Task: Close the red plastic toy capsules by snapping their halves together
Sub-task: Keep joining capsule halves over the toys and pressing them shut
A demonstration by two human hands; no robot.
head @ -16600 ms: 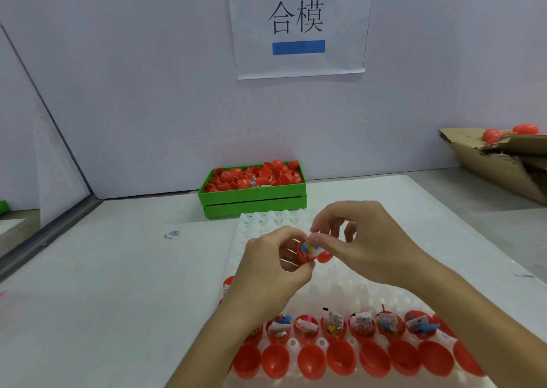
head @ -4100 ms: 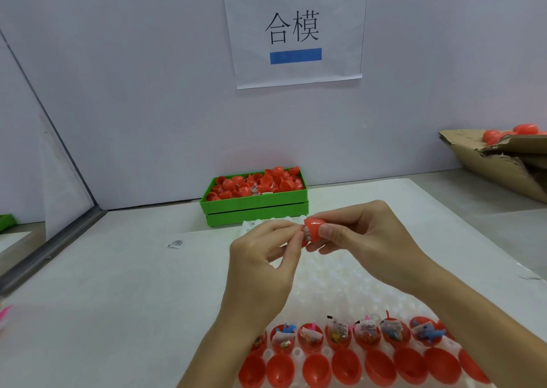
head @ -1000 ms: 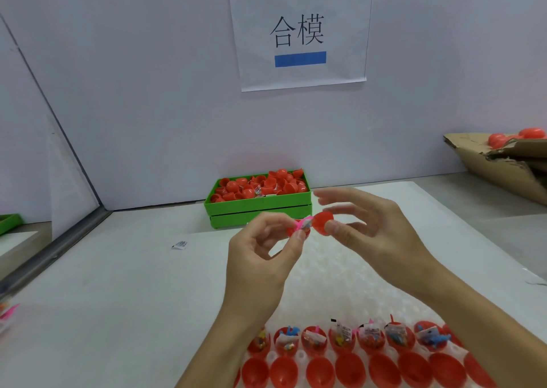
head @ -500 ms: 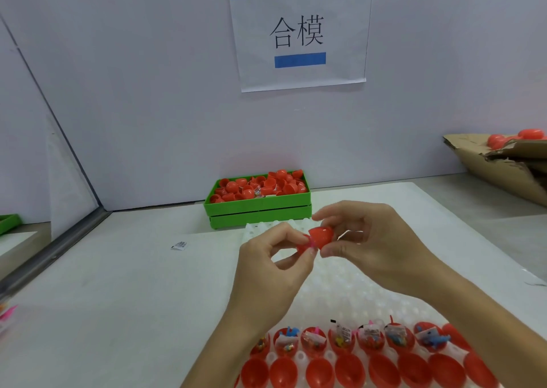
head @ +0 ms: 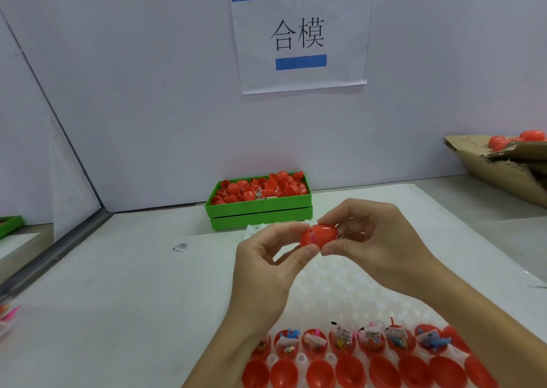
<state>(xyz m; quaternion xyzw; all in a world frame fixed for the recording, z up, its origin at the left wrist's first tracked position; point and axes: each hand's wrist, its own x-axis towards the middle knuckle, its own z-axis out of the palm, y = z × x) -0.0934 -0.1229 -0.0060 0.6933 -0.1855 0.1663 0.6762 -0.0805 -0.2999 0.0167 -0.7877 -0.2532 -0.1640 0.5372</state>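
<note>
Red capsule (head: 318,235) is held in mid-air above the white moulded tray (head: 334,281), in the middle of the head view, pinched from both sides. The left hand (head: 266,272) is raised with its forearm rising from the lower edge of the frame; its thumb and forefinger are closed on the left half of the capsule, and the other fingers are curled loosely beneath. The right hand (head: 376,245) comes in from the lower right, its wrist bent inward, thumb below and forefinger above, clamped on the right half. A seam is seen between the two halves, with a bit of pink showing in it, so the halves are met but whether they are fully snapped cannot be told.

Below the hands, at the near edge of the tray, a row of open capsule halves with small toys (head: 343,340) is seated in the sockets, and a row of empty red halves (head: 349,373) is set just in front of it. The rest of the tray is seen bare. Farther back on the worktop (head: 118,284), against the wall, a green bin (head: 260,210) is heaped with red capsule halves. A paper sign (head: 299,35) is fixed to the wall above it. At the far right, a torn cardboard box (head: 503,168) with red capsules in it is seen.
</note>
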